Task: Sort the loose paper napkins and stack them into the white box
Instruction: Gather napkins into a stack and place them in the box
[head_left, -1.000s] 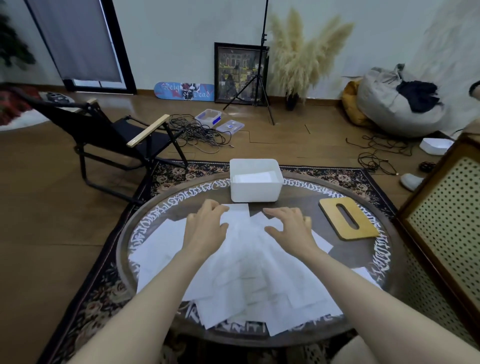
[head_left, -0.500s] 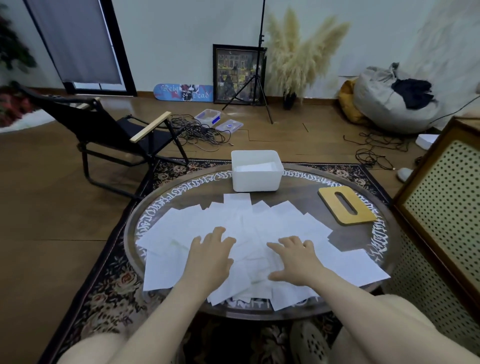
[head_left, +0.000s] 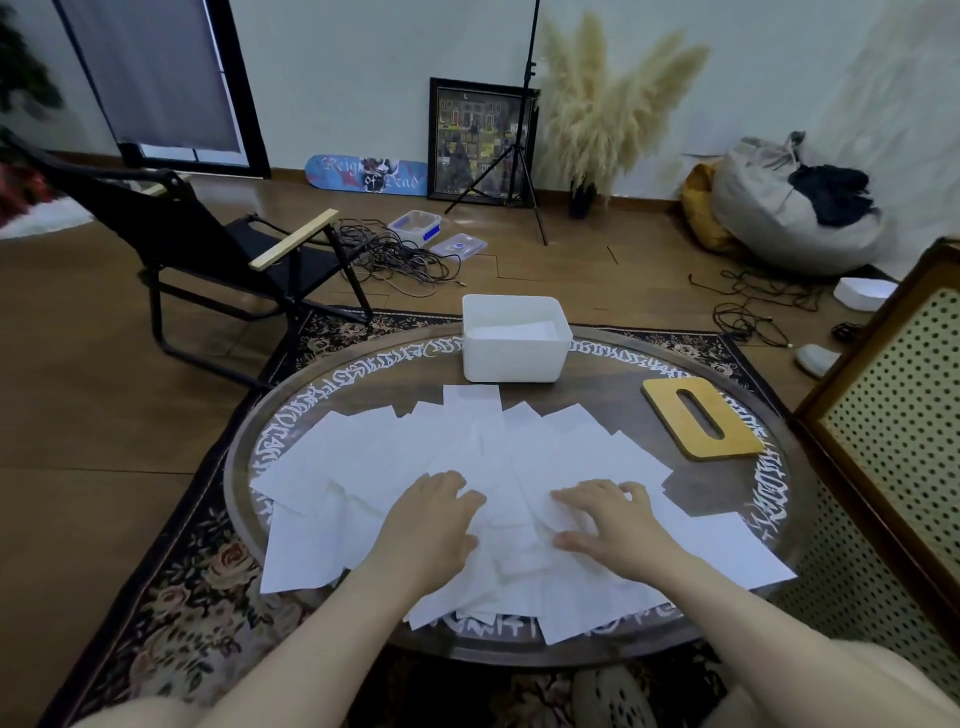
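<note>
- The loose napkins (head_left: 467, 457) lie fanned in an overlapping spread across the near half of the round table (head_left: 597, 395); several sheets at the near rim overhang the edge.
- The left hand (head_left: 431, 519) and right hand (head_left: 608, 525) both rest on the middle of the spread, palms down, fingers somewhat bent and pressing the paper; I cannot see a sheet pinched or lifted in either.
- To my eye this is the gathering step: the sheets look ready to be raked together, with none yet squared into a bundle.
- The white box (head_left: 511, 340) stands at the far side of the table, just beyond the farthest napkin, open at the top; something pale and flat shows inside, likely napkins already laid in.
- The next move, I judge, calls for drawing the sheets inward into one aligned pile, then gripping it by its sides to carry it forward.
- The overhanging sheets could slip off if swept carelessly.
- A wooden lid with a slot (head_left: 701, 421) lies right of the spread, apart from the box; the straight path from hands to box is unobstructed.
- A perforated cabinet (head_left: 893, 415) stands close on the right, limiting elbow room there; the left side is open floor with a folding chair (head_left: 234, 249) well apart.
</note>
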